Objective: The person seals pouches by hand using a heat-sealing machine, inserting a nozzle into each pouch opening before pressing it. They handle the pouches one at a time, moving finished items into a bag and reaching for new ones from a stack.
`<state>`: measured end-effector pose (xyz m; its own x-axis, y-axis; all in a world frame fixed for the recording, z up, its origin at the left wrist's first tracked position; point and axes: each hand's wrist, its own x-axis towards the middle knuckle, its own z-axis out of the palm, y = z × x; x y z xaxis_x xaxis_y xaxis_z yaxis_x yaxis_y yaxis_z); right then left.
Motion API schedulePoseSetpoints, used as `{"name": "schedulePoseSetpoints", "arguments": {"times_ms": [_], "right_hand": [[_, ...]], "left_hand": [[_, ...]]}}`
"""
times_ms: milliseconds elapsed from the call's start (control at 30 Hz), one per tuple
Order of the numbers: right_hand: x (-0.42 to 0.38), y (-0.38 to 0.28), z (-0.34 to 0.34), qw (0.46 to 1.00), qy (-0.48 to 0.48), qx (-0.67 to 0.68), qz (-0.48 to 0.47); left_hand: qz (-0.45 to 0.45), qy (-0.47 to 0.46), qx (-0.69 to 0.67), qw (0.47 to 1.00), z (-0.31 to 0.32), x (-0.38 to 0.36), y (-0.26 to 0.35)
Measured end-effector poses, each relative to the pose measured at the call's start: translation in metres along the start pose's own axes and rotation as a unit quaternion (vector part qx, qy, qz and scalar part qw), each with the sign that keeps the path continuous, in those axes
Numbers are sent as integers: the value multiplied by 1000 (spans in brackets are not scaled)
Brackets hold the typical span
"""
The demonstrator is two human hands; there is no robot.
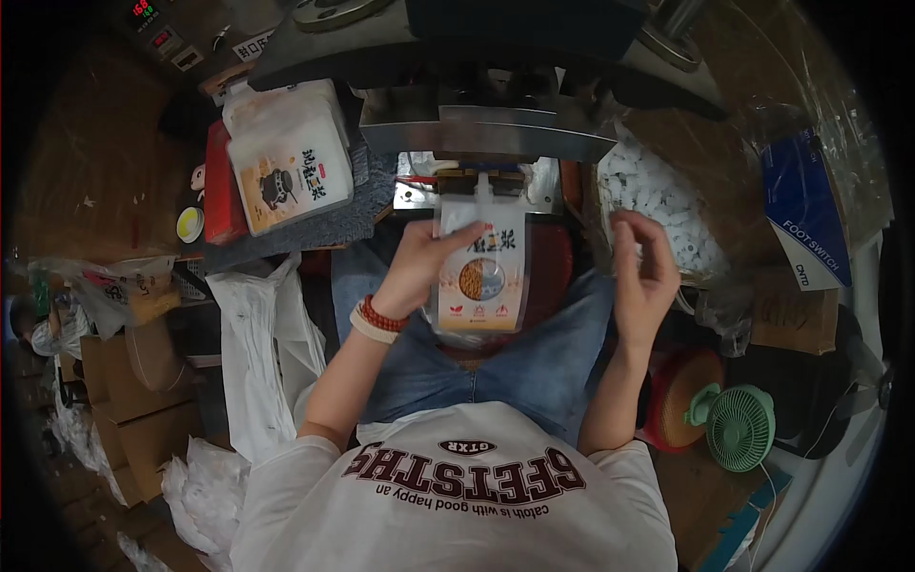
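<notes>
My left hand (419,262) grips the left edge of a printed spout pouch (481,276), thumb across its front. The pouch hangs over my lap, and its narrow white spout (483,186) points up into the metal jaw of a sealing machine (486,133). To the right, my right hand (646,272) is raised beside a tray heaped with small white plastic spouts (658,205). Its thumb and forefinger come together at the tips; whatever they may pinch is too small to make out.
A stack of similar pouches (291,172) lies at left on a grey cloth (362,205), beside a red box (221,186). A blue foot-switch box (805,214) stands at right. Below it are a green fan (743,429) and a cardboard box (793,319). White bags (257,353) hang at left.
</notes>
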<state>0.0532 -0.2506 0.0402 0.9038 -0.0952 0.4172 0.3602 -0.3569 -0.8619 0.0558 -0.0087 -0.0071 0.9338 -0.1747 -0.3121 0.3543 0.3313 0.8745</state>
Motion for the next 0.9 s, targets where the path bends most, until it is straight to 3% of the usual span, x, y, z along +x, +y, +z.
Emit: {"name": "schedulePoseSetpoints", "arguments": {"times_ms": [33,133,267,333,400,433,467,500,533,567,600,667,700,733,767,800,833,867,900], "right_hand": [[8,2,-3,1000,-3,0,1],[34,28,-10,936,-2,-350,-42],[44,53,-7,900,-64,-431,-29],[44,40,-2,902,-84,-422,33],[41,47,-5,909,-78,-407,33],[40,49,-7,917,-73,-392,32],[40,48,-9,916,-73,-393,29],[37,46,-11,917,-75,-389,37],[35,45,-12,919,-77,-384,48],[33,43,-10,920,-78,-382,50],[32,40,-8,927,-42,-370,45],[36,32,-2,935,-4,-353,30],[33,27,0,975,33,-217,27],[26,20,2,994,65,-78,30],[20,10,8,991,54,103,69],[13,0,14,991,50,105,72],[3,-10,20,976,-12,212,58],[-6,-20,27,946,-72,315,42],[-15,-31,37,917,-100,382,53]], "left_hand": [[12,-3,-30,999,0,8,7],[-2,-7,-79,997,-7,28,15],[11,-14,-93,995,-5,34,16],[14,-7,-83,996,-6,30,16],[26,10,64,998,-11,25,23],[29,10,63,998,-21,21,27],[84,110,237,961,-39,15,32],[133,206,403,882,-55,7,36],[205,308,592,716,-66,-3,37],[261,386,736,491,-79,-14,38],[214,338,756,518,-112,-19,22],[214,219,774,554,-130,-43,15],[266,201,751,570,-123,-54,16],[260,202,754,569,-126,-59,14],[281,204,702,621,-128,-67,10],[303,207,647,669,-130,-72,7],[296,258,565,726,-107,-73,16],[295,258,566,725,-96,-75,17],[303,248,500,772,-87,-77,16]]}}
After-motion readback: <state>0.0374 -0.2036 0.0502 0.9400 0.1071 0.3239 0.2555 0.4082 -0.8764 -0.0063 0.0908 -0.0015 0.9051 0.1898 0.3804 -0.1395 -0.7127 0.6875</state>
